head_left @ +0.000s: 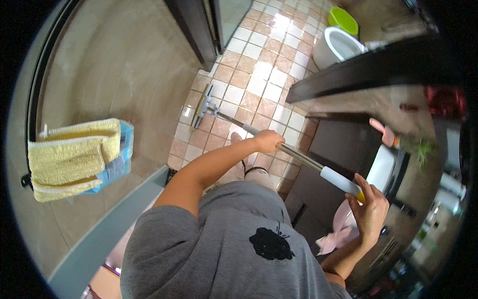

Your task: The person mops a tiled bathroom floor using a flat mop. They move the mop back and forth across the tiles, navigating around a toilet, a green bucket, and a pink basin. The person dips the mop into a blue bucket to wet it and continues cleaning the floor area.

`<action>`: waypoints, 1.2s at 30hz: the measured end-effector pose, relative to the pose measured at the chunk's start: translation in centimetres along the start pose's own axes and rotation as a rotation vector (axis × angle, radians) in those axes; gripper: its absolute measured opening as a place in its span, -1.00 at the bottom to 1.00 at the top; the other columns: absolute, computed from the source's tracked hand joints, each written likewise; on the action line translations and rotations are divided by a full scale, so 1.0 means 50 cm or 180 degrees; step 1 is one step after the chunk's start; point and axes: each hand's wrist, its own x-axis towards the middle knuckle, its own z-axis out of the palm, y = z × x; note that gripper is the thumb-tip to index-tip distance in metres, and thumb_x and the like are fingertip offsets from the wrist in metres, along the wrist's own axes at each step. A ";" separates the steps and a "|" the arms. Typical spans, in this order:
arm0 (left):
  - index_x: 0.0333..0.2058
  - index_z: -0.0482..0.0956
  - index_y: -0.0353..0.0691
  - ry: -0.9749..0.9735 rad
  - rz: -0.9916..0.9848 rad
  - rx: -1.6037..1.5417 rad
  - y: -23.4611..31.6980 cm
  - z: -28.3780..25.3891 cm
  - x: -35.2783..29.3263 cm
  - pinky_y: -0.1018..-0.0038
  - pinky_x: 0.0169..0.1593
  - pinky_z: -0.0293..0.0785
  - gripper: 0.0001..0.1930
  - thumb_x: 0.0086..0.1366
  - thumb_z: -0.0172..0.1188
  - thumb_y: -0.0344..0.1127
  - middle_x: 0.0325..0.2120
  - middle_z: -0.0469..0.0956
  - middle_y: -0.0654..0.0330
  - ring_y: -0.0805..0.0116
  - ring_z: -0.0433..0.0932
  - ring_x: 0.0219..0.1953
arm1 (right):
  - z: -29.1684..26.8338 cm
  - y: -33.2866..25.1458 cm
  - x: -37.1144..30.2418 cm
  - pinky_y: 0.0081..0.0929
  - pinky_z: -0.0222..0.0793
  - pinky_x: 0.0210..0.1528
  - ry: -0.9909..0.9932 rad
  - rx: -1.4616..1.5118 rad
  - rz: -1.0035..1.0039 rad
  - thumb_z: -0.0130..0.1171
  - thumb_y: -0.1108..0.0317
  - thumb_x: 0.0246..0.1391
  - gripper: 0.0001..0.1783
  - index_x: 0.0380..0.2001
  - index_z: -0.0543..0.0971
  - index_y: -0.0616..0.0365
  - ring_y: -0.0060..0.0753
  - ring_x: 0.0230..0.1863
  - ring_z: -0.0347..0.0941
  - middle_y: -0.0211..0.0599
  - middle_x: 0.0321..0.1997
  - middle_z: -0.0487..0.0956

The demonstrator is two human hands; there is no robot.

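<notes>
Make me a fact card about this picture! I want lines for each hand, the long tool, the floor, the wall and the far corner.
Left hand: left hand closed around the pole
Right hand: right hand at the yellow end of the handle, thumb and fingers on either side; how firmly is unclear
Tool: long pole with a flat, wide head down at the floor
Floor: tiled floor, pinkish and white squares, shiny in places
Left wall: yellow cloth hanging, something blue behind it
Far corner: white toilet, bright green basin

A yellow towel (67, 162) hangs on the left, while a lime-green basin (343, 21) stands near a white toilet (325, 51).
</notes>
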 end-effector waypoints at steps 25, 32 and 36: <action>-0.46 0.63 -0.10 -0.3186 0.2293 0.1187 0.007 0.254 -0.064 0.16 -0.24 0.55 -0.84 -0.01 0.26 -0.19 -0.48 0.63 0.13 0.08 0.63 -0.31 | 0.339 -0.366 -0.590 -0.11 0.38 -0.40 -0.0232 0.0799 0.2961 0.41 0.11 -0.14 -0.51 -0.14 0.58 0.11 0.01 -0.42 0.46 -0.15 -0.45 0.51; -0.40 0.67 -0.08 -0.2532 0.0908 0.2821 -0.187 0.125 0.100 0.17 -0.01 0.44 -0.87 0.14 0.15 -0.30 -0.34 0.67 0.19 0.16 0.64 -0.22 | 0.493 -0.373 -0.311 -0.23 0.39 -0.48 0.0315 0.1090 0.2841 0.38 0.09 -0.08 -0.53 -0.10 0.58 0.04 -0.12 -0.49 0.47 -0.23 -0.50 0.49; -0.37 0.66 -0.02 -0.1741 0.0429 0.3145 -0.235 0.057 0.129 0.14 0.02 0.36 -0.87 0.14 0.14 -0.30 -0.31 0.64 0.26 0.25 0.59 -0.12 | 0.517 -0.370 -0.199 -0.23 0.44 -0.52 0.0059 0.1168 0.2750 0.31 0.03 -0.03 -0.53 -0.08 0.54 0.00 -0.11 -0.53 0.53 -0.24 -0.51 0.54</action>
